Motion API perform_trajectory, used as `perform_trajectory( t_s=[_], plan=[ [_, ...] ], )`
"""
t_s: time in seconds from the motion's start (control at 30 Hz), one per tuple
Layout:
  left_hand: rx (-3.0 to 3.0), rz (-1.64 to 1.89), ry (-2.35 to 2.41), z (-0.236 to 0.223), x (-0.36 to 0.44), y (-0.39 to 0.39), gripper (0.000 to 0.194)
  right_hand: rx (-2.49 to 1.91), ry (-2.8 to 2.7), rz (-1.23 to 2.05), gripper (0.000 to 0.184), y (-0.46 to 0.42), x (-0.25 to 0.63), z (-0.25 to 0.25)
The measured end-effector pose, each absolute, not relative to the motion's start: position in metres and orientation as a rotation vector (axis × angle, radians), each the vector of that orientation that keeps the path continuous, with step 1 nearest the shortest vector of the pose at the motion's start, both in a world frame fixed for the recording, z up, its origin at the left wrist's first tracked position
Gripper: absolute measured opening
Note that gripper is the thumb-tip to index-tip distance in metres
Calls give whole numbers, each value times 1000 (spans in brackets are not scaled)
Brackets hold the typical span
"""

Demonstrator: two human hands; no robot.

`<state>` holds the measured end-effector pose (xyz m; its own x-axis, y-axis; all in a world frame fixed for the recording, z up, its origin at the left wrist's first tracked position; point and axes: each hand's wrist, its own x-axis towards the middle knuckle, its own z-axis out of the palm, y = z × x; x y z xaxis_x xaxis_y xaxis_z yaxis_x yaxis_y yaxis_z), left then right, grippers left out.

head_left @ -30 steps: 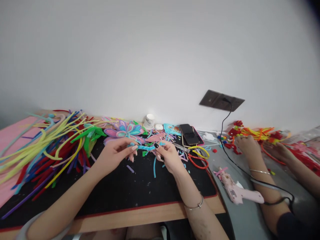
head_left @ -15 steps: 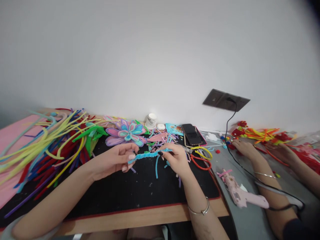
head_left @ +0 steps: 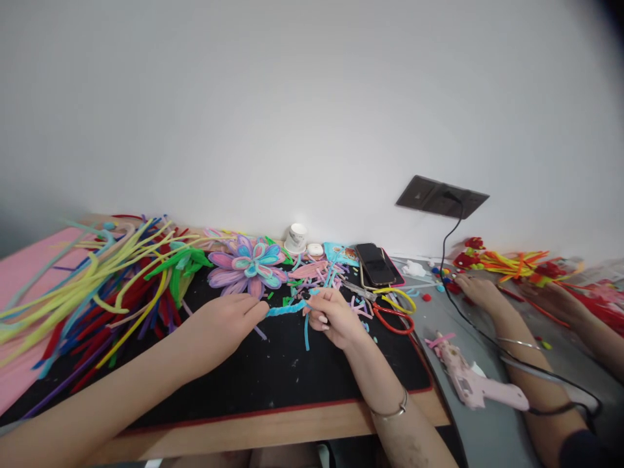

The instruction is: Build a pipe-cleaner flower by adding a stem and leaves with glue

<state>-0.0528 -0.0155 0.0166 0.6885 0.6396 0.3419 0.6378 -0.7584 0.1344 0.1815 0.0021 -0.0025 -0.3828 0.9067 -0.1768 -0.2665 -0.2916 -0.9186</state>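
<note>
I have the left hand [head_left: 223, 330] and right hand [head_left: 336, 316] pinched closed on the blue strip [head_left: 287, 309] between them; uneven pulling could kink or free it.

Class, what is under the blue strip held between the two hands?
The black mat shows beneath the blue strip, with a thin blue piece near the right hand. Whatever lies behind that or the left hand is covered.

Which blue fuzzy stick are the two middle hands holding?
The bumpy blue stick, running between the left hand and right hand; the short blue piece below lies on the black mat.
</note>
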Motion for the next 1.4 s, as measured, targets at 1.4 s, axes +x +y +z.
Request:
perform_trajectory(
  t_s=[1.4],
  plan=[
    [1422,960,1062,10,-42,-30,27,-956,-1463,1236,18,0,193,6]
  ],
)
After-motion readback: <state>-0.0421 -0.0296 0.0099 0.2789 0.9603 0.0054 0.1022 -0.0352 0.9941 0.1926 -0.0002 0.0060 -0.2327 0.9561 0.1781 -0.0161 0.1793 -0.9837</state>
